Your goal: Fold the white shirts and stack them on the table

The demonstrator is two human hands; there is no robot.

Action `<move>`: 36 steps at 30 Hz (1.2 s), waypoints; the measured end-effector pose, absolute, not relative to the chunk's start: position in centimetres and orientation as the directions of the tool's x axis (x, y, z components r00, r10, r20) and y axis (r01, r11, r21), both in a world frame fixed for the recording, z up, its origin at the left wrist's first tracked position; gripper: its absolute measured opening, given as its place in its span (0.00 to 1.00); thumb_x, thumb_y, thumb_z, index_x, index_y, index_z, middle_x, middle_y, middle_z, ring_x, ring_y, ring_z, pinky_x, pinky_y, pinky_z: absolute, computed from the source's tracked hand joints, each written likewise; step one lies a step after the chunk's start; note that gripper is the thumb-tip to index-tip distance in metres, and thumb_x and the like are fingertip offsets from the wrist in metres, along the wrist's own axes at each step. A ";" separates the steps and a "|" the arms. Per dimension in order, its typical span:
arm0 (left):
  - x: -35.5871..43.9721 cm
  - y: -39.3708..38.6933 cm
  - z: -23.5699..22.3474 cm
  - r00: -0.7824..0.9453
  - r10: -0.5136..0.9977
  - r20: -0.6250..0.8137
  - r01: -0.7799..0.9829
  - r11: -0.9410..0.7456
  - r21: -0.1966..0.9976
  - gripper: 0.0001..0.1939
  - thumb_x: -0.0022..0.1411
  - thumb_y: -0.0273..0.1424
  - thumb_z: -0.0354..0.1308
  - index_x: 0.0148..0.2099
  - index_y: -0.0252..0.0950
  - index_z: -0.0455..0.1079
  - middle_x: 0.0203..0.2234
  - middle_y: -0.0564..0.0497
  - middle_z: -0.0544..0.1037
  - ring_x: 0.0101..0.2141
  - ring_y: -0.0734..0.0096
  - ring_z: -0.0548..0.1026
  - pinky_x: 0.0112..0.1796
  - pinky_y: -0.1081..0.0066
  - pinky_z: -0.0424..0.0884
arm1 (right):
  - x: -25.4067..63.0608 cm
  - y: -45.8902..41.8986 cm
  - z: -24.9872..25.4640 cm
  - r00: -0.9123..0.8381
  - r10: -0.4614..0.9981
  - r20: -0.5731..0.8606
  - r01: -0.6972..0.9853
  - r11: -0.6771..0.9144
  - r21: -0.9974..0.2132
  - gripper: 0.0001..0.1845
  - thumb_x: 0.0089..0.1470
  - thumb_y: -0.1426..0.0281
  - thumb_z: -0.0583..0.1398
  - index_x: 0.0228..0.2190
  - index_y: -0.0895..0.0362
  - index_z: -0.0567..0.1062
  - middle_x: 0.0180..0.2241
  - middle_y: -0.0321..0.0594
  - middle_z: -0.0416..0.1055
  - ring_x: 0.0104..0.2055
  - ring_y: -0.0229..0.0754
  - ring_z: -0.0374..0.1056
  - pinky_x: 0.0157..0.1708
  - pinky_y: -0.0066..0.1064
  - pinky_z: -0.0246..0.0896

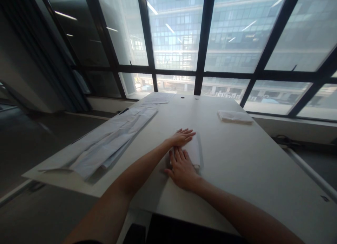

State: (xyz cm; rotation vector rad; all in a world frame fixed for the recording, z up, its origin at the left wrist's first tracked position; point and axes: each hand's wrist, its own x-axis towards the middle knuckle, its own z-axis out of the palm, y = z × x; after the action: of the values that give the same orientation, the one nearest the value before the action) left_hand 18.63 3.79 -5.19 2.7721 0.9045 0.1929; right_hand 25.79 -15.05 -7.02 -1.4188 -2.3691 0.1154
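Observation:
A folded white sheet (194,151), paper or cloth I cannot tell which, lies flat on the white table (223,159) in front of me. My left hand (182,137) rests flat across its far part, fingers stretched to the right. Nearer to me, my right hand (183,168) lies palm down on its left side, with its fingers spread and pointing away. The fingertips of the right hand come close to the left hand. Neither hand grips anything. Both hands cover much of the folded sheet.
Long, loosely layered white sheets (116,138) lie along the table's left side. More white sheets (155,100) are at the far left. A folded white stack (235,117) sits at the far right. Windows (173,33) stand beyond the table, and a dark curtain (60,68) hangs left.

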 end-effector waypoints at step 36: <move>18.6 3.6 -6.2 0.721 0.690 -0.060 0.690 -0.710 0.141 0.35 0.76 0.44 0.33 0.76 0.31 0.43 0.74 0.38 0.45 0.72 0.53 0.43 0.67 0.46 0.46 | 36.5 -11.1 -8.0 0.209 0.974 0.084 0.917 -0.165 -0.362 0.42 0.69 0.52 0.45 0.69 0.72 0.53 0.73 0.59 0.41 0.75 0.56 0.34 0.71 0.49 0.28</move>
State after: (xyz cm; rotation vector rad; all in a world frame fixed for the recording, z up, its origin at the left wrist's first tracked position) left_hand 18.59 3.60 -6.20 2.7706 1.1187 -0.0038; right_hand 36.52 -11.09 -8.03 -2.1562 -1.7715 0.2394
